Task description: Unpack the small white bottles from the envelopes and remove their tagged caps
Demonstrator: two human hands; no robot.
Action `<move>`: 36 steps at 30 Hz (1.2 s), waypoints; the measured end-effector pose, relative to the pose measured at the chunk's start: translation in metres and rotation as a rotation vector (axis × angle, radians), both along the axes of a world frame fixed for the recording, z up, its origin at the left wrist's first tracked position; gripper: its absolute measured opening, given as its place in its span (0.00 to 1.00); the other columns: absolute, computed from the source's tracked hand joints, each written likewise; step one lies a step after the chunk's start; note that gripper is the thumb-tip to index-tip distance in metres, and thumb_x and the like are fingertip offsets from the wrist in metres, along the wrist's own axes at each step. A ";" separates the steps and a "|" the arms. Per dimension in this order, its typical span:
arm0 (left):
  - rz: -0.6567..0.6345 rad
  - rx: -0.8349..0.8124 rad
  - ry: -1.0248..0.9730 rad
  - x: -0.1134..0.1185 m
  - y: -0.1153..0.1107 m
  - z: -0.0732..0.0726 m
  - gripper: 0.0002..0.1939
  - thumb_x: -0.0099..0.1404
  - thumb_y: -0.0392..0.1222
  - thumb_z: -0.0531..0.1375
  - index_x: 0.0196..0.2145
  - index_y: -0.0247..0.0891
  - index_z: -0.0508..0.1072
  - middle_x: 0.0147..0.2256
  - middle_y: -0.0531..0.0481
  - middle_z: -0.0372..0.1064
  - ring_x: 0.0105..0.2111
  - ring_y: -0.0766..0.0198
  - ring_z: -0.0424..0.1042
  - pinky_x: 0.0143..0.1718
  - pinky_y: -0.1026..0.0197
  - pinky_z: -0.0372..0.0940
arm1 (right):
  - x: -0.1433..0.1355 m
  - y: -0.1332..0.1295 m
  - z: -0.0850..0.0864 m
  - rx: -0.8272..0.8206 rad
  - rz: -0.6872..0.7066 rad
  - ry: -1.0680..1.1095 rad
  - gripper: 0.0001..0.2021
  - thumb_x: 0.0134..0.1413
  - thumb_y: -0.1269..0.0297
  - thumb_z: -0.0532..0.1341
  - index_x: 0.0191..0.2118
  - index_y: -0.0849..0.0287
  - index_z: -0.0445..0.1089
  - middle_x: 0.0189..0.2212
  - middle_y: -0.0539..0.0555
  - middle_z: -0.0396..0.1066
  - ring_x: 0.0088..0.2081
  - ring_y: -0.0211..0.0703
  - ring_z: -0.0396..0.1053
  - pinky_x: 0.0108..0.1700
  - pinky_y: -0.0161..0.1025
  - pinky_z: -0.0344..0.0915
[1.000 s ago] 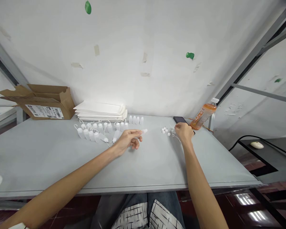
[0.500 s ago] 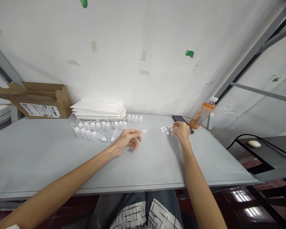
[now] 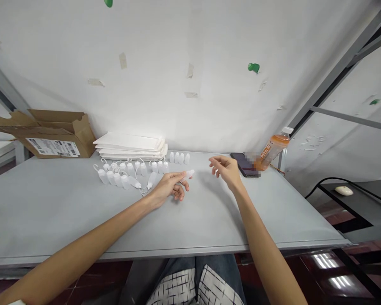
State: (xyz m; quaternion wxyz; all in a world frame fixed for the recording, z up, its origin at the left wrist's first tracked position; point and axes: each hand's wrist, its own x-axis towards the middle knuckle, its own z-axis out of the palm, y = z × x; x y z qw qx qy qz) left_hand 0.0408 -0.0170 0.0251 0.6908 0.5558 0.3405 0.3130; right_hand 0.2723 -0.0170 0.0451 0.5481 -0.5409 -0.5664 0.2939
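Note:
My left hand (image 3: 169, 186) is closed, pinching a small white plastic dropper bottle (image 3: 190, 173) between thumb and forefinger, its tip pointing right. A short way to the right, my right hand (image 3: 225, 169) is raised over the table with its fingers curled together. Whatever its fingertips may hold is too small to make out. Left of my left hand stand several similar dropper bottles (image 3: 117, 178) with looped cap straps, and a few of them lie on their sides. Behind my left hand, a short row of small bottles (image 3: 181, 159) without straps stands near the wall.
An open cardboard box (image 3: 55, 135) stands at the back left, beside a stack of white envelopes or sheets (image 3: 131, 146). At the right lie a phone (image 3: 244, 163) and a leaning drink bottle (image 3: 274, 146). The grey table (image 3: 184, 228) ends near my lap.
My right hand has moved left, away from the small white caps near the phone, toward my left hand. The left hand stays almost in place with the dropper bottle.

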 end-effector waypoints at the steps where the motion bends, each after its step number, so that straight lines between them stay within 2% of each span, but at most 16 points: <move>1: 0.001 0.000 0.003 0.000 0.000 0.000 0.26 0.63 0.61 0.58 0.44 0.33 0.70 0.28 0.49 0.68 0.17 0.66 0.68 0.17 0.65 0.53 | -0.008 -0.003 0.001 -0.040 0.116 0.009 0.18 0.48 0.51 0.64 0.34 0.63 0.74 0.26 0.55 0.72 0.21 0.36 0.66 0.19 0.32 0.60; 3: 0.005 0.003 0.005 0.001 -0.001 0.000 0.26 0.63 0.61 0.57 0.43 0.33 0.70 0.28 0.49 0.69 0.17 0.66 0.68 0.17 0.65 0.53 | -0.023 -0.009 0.004 -0.130 0.316 0.013 0.19 0.49 0.50 0.65 0.39 0.62 0.74 0.29 0.55 0.73 0.22 0.35 0.66 0.19 0.32 0.60; 5: 0.008 0.011 0.002 0.001 -0.001 0.000 0.25 0.64 0.62 0.56 0.39 0.33 0.70 0.28 0.48 0.70 0.17 0.66 0.68 0.17 0.65 0.53 | -0.035 -0.013 0.004 -0.187 0.425 0.040 0.21 0.46 0.52 0.67 0.42 0.62 0.74 0.29 0.54 0.73 0.21 0.34 0.65 0.19 0.32 0.60; 8: 0.008 0.029 0.002 0.001 -0.001 0.000 0.26 0.64 0.62 0.55 0.35 0.32 0.70 0.28 0.47 0.70 0.17 0.66 0.69 0.17 0.65 0.53 | -0.045 -0.015 0.003 -0.222 0.470 0.115 0.22 0.41 0.54 0.71 0.41 0.61 0.73 0.26 0.49 0.70 0.20 0.33 0.64 0.18 0.32 0.58; 11: 0.000 0.055 0.023 -0.001 0.000 0.002 0.27 0.64 0.63 0.54 0.35 0.32 0.70 0.28 0.46 0.70 0.18 0.65 0.69 0.18 0.65 0.54 | -0.046 -0.014 0.002 -0.222 0.474 0.174 0.18 0.42 0.55 0.71 0.37 0.61 0.73 0.27 0.49 0.70 0.20 0.32 0.63 0.19 0.32 0.57; 16: 0.039 0.116 0.085 -0.004 0.004 0.009 0.30 0.63 0.65 0.54 0.37 0.30 0.73 0.26 0.46 0.70 0.17 0.64 0.69 0.17 0.65 0.54 | -0.039 -0.011 0.007 -0.127 0.354 0.240 0.15 0.42 0.56 0.70 0.33 0.61 0.71 0.34 0.55 0.73 0.25 0.36 0.68 0.20 0.32 0.57; 19: 0.114 0.226 0.124 -0.007 0.006 0.017 0.29 0.63 0.64 0.55 0.35 0.30 0.75 0.25 0.47 0.69 0.16 0.66 0.68 0.16 0.64 0.53 | -0.032 -0.007 0.005 -0.085 0.256 0.217 0.15 0.44 0.56 0.68 0.35 0.61 0.69 0.37 0.57 0.74 0.25 0.40 0.72 0.21 0.33 0.60; 21: 0.176 0.310 0.114 -0.010 0.007 0.023 0.28 0.64 0.63 0.55 0.33 0.31 0.76 0.24 0.47 0.69 0.15 0.67 0.66 0.16 0.64 0.52 | -0.028 -0.002 -0.003 -0.048 0.138 0.074 0.14 0.47 0.57 0.65 0.36 0.60 0.68 0.37 0.57 0.74 0.24 0.40 0.72 0.22 0.34 0.62; 24: 0.276 0.366 0.058 -0.015 0.008 0.031 0.27 0.63 0.62 0.56 0.29 0.31 0.76 0.22 0.48 0.67 0.15 0.67 0.66 0.16 0.64 0.52 | -0.024 0.010 -0.023 0.048 -0.056 -0.345 0.08 0.48 0.64 0.61 0.36 0.58 0.69 0.34 0.53 0.74 0.27 0.39 0.72 0.31 0.36 0.65; 26: 0.337 0.374 0.012 -0.019 0.009 0.035 0.26 0.63 0.61 0.57 0.28 0.32 0.76 0.22 0.48 0.67 0.15 0.67 0.66 0.16 0.64 0.52 | -0.023 0.019 -0.036 0.064 -0.072 -0.544 0.10 0.47 0.68 0.59 0.38 0.58 0.69 0.34 0.53 0.73 0.29 0.39 0.71 0.35 0.37 0.65; 28: 0.387 0.381 -0.029 -0.022 0.011 0.039 0.25 0.63 0.60 0.57 0.27 0.32 0.75 0.21 0.49 0.66 0.15 0.67 0.66 0.17 0.64 0.52 | -0.023 0.029 -0.046 0.065 -0.092 -0.620 0.10 0.48 0.69 0.57 0.39 0.59 0.69 0.34 0.54 0.73 0.30 0.40 0.70 0.36 0.38 0.64; 32: 0.448 0.371 -0.058 -0.026 0.015 0.041 0.25 0.63 0.59 0.58 0.26 0.32 0.74 0.20 0.49 0.65 0.14 0.68 0.65 0.16 0.64 0.51 | -0.026 0.046 -0.054 0.051 -0.091 -0.602 0.12 0.49 0.68 0.56 0.41 0.60 0.69 0.34 0.54 0.71 0.30 0.39 0.67 0.36 0.37 0.63; 36: 0.436 0.380 -0.090 -0.027 0.017 0.041 0.26 0.63 0.60 0.57 0.26 0.31 0.74 0.20 0.49 0.66 0.14 0.67 0.65 0.16 0.64 0.51 | -0.030 0.061 -0.054 -0.022 -0.097 -0.573 0.15 0.46 0.68 0.58 0.43 0.60 0.68 0.31 0.51 0.69 0.32 0.40 0.67 0.36 0.37 0.62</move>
